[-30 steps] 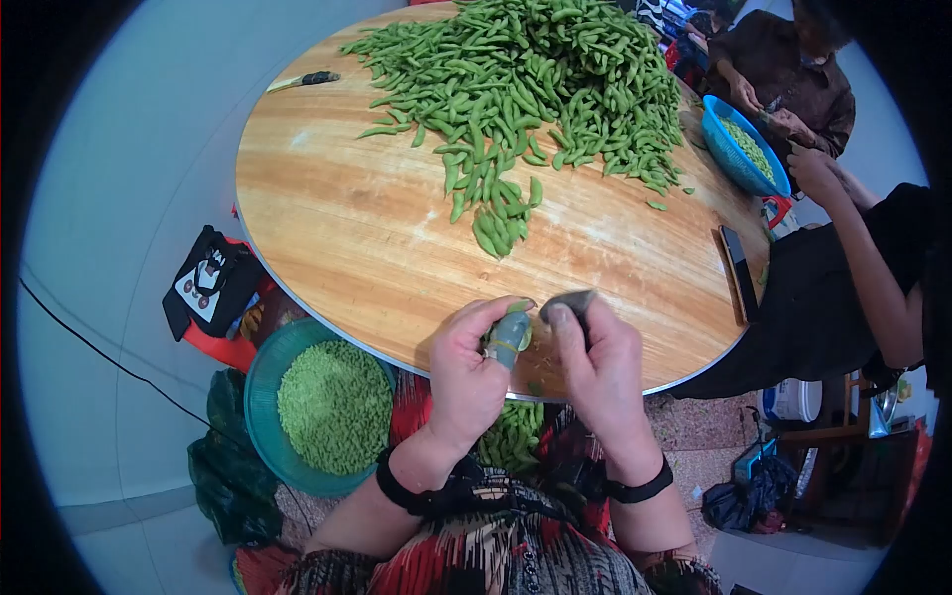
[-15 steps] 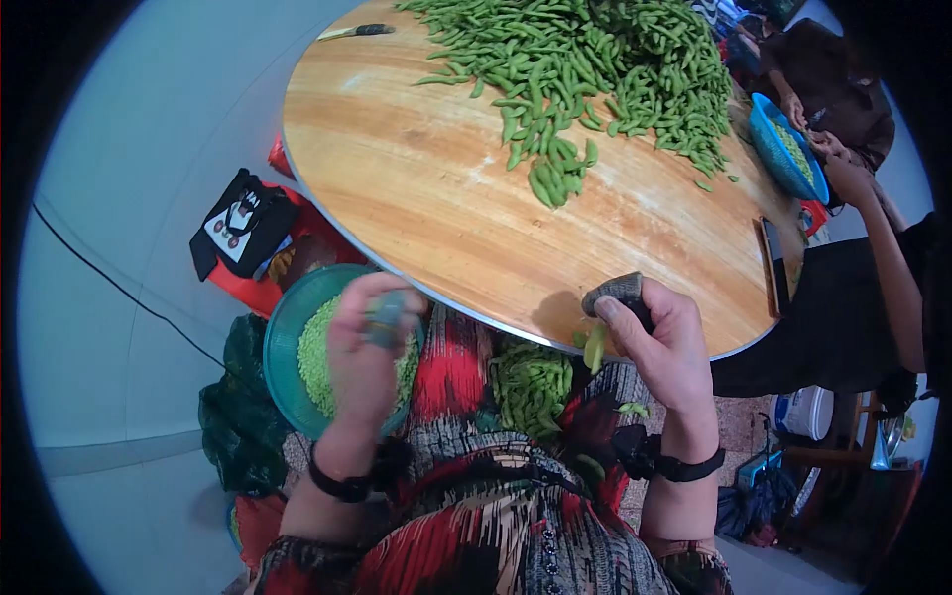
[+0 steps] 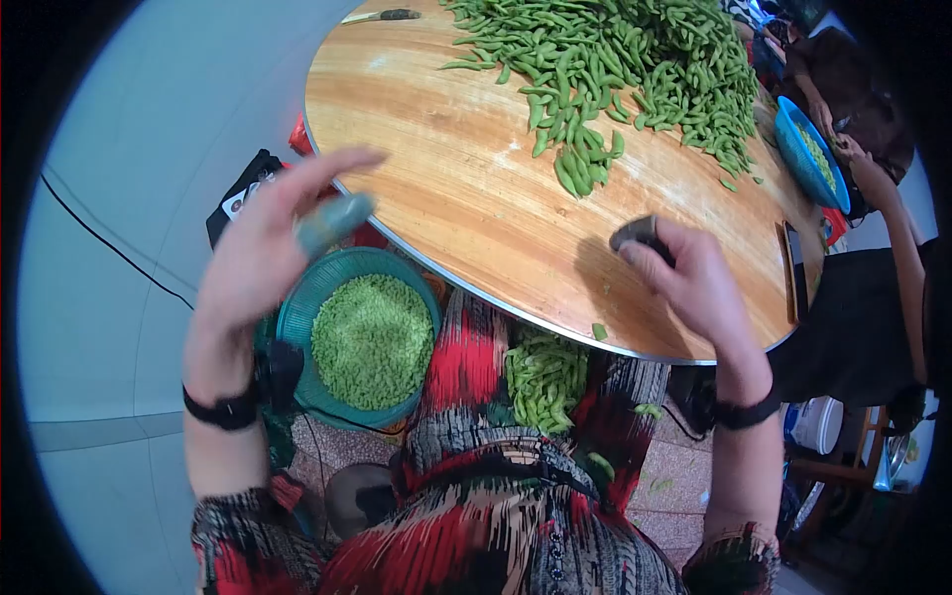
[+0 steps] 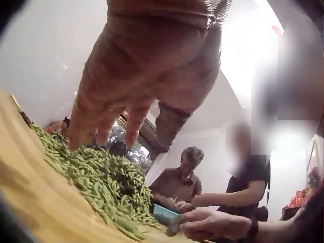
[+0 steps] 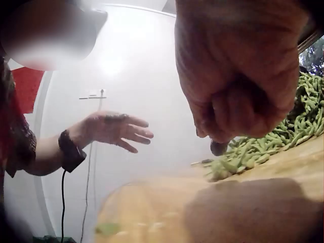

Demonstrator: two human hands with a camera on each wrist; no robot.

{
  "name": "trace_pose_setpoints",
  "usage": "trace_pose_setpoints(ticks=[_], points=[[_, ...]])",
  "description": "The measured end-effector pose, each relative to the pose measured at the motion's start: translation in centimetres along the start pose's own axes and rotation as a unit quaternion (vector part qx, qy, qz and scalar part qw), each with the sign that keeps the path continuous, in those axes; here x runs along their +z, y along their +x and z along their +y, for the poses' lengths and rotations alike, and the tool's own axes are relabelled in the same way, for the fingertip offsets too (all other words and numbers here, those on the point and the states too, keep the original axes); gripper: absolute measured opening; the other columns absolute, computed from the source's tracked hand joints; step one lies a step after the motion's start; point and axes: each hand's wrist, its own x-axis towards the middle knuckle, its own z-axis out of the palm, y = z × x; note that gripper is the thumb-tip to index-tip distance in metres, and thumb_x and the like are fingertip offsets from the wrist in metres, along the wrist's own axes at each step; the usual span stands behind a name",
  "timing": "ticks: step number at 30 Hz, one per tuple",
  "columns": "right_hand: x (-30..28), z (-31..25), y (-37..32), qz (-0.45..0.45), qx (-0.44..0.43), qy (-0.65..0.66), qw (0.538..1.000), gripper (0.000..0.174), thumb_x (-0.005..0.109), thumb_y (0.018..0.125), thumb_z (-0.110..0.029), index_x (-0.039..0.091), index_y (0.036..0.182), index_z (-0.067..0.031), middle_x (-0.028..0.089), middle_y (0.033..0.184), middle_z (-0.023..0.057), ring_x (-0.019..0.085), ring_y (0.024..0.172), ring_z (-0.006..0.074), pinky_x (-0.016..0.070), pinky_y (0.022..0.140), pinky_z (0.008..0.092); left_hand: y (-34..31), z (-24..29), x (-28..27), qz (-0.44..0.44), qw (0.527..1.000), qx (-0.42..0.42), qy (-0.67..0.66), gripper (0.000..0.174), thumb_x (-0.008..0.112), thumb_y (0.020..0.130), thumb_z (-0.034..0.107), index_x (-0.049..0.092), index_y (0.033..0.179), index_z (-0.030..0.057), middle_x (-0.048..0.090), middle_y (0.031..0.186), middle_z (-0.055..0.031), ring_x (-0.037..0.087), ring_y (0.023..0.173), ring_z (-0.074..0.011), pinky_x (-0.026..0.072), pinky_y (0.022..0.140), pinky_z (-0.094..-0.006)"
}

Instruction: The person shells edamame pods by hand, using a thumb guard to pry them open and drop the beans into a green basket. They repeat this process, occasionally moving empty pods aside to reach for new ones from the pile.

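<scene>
My left hand (image 3: 253, 243) is lifted over the table's left edge, near the green basket (image 3: 297, 342) of shelled beans. Its fingers are spread and nearly straight, holding nothing; a grey-green wrap (image 3: 332, 223) covers the thumb. Above the wooden table (image 3: 436, 149), my right hand (image 3: 689, 273) has its fingers curled in, with a dark cover (image 3: 635, 233) at the index fingertip. Nothing shows in its grasp. A small green pod piece (image 3: 599, 331) lies below it near the table edge. Green soybean pods (image 3: 585, 59) are heaped across the table's far side.
More pods (image 3: 545, 382) lie on the lap. A phone (image 3: 795, 268) rests at the table's right edge. Two other people work beside a blue basket (image 3: 793, 134) at the right. A brush-like tool (image 3: 387, 16) lies at the far left edge, and a thin cable hangs along the wall.
My left hand has swung left from the table edge, past the basket, and its fingers have spread. The right hand has released an opened pod and moved up over the table. The view has shifted.
</scene>
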Motion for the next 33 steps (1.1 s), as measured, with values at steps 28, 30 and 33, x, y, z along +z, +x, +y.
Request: trace_pose_setpoints(ticks=[28, 30, 33], points=[[0.5, 5.8, 10.1, 0.048, 0.066, -0.054, 0.995, 0.037, 0.059, 0.082, -0.025, 0.051, 0.099, 0.0068, 0.061, 0.089, 0.0263, 0.06, 0.083, 0.0404, 0.0478, 0.074, 0.0427, 19.6, -0.2, 15.2, -0.093, 0.967, 0.073, 0.224, 0.056, 0.034, 0.094, 0.046, 0.028, 0.14, 0.0142, 0.023, 0.146, -0.0166, 0.026, 0.133, -0.0339, 0.0216, 0.107, -0.0499], [-0.2, 5.6, 7.8, 0.038, 0.083, -0.03, 0.995, 0.036, 0.06, 0.082, -0.025, 0.052, 0.099, 0.0061, 0.062, 0.089, 0.0255, 0.06, 0.083, 0.0398, 0.0479, 0.073, 0.0423, 18.0, 0.6, 15.5, -0.107, 0.968, 0.084, 0.213, 0.056, 0.037, 0.094, 0.044, 0.028, 0.14, 0.0141, 0.022, 0.146, -0.0177, 0.025, 0.133, -0.0347, 0.022, 0.108, -0.0478], [-1.5, 5.8, 4.4, 0.057, 0.081, 0.0, 0.995, 0.031, 0.059, 0.082, -0.023, 0.055, 0.096, 0.0044, 0.063, 0.086, 0.0246, 0.061, 0.08, 0.0387, 0.0481, 0.072, 0.0417, 15.8, 2.1, 15.5, -0.104, 0.975, 0.106, 0.168, 0.056, 0.048, 0.091, 0.035, 0.029, 0.139, 0.0132, 0.023, 0.145, -0.0199, 0.03, 0.131, -0.0368, 0.0277, 0.107, -0.0411]])
